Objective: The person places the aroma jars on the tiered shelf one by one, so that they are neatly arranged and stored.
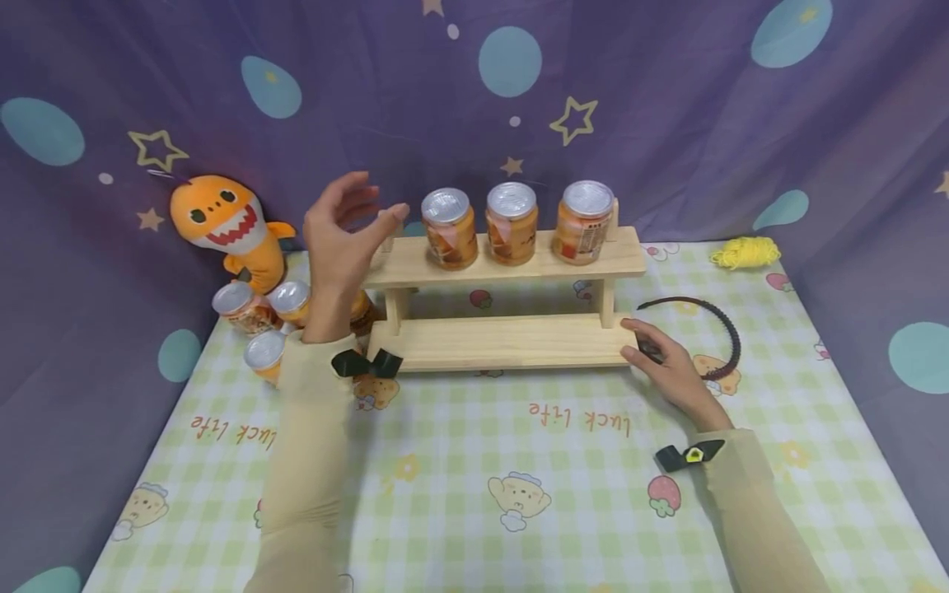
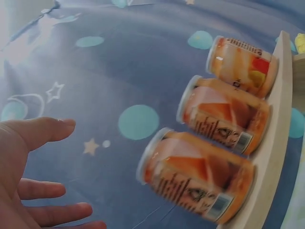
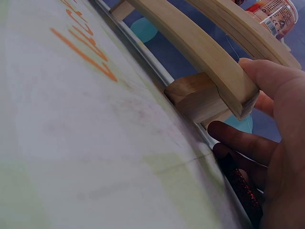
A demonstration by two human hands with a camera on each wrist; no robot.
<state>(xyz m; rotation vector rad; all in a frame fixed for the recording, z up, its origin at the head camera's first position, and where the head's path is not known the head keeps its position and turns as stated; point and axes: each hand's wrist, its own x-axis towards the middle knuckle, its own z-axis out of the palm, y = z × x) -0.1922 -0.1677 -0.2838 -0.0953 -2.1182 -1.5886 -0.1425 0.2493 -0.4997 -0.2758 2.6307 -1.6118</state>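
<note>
A two-tier wooden shelf [image 1: 504, 342] stands on the table. Three fruit jars with silver lids sit on its upper board: a left jar [image 1: 451, 235], a middle jar [image 1: 511, 226] and a right jar [image 1: 583, 226]. My left hand [image 1: 344, 226] is raised over the shelf's left end, fingers spread and holding nothing; in the left wrist view it is apart from the nearest jar [image 2: 200, 176]. My right hand [image 1: 670, 362] grips the right end of the lower board, its thumb [image 3: 271, 74] on top and fingers below. A dark glittery headband [image 3: 243, 191] lies beside those fingers.
Several more jars [image 1: 245, 306] stand left of the shelf, partly hidden by my left arm. Behind them an orange shark plush [image 1: 230, 222] leans on the purple curtain. Yellow yarn [image 1: 745, 253] lies at the back right. A checked cloth [image 1: 445, 494] covers the table.
</note>
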